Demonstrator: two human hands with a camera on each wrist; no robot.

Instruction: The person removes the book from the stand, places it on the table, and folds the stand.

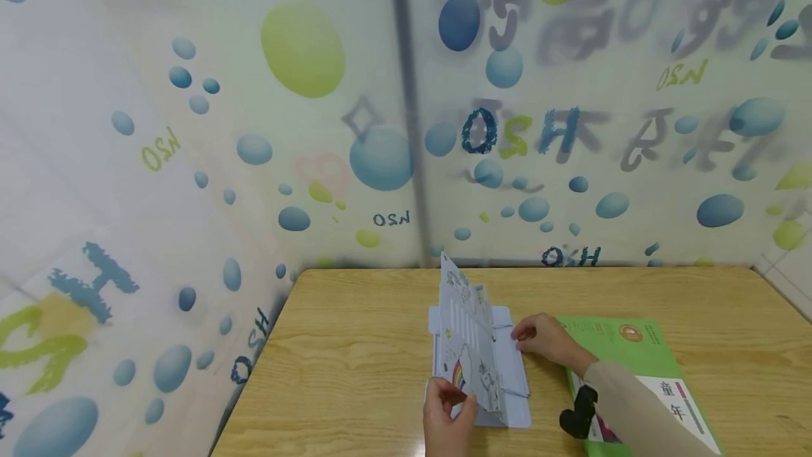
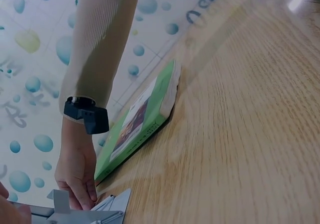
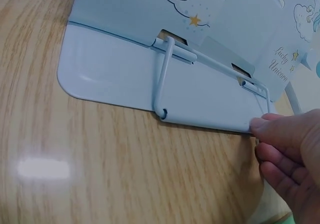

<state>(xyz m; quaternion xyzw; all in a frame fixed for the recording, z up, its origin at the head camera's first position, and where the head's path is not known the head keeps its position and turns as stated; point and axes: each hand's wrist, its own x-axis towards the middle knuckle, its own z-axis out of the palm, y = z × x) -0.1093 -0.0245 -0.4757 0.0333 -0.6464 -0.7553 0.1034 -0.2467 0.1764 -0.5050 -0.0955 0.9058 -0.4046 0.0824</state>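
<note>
A pale blue metal book stand [image 1: 469, 344] with unicorn and rainbow drawings stands on the table, its printed panel tilted up from a flat base. My left hand [image 1: 449, 418] grips the near lower edge of the panel between thumb and fingers. At the base's right edge, my right hand [image 1: 552, 340] pinches the rim near one end of the bent wire support [image 3: 165, 76]. The right wrist view shows that support running from the base to slots in the panel. Only a bit of my left hand [image 2: 12, 209] shows in the left wrist view.
A thick green book [image 1: 609, 333] with a white band lies to the right, partly under my right forearm. The wooden table [image 1: 342, 351] meets a curtain [image 1: 355, 118] printed with blue and green dots at the back and left.
</note>
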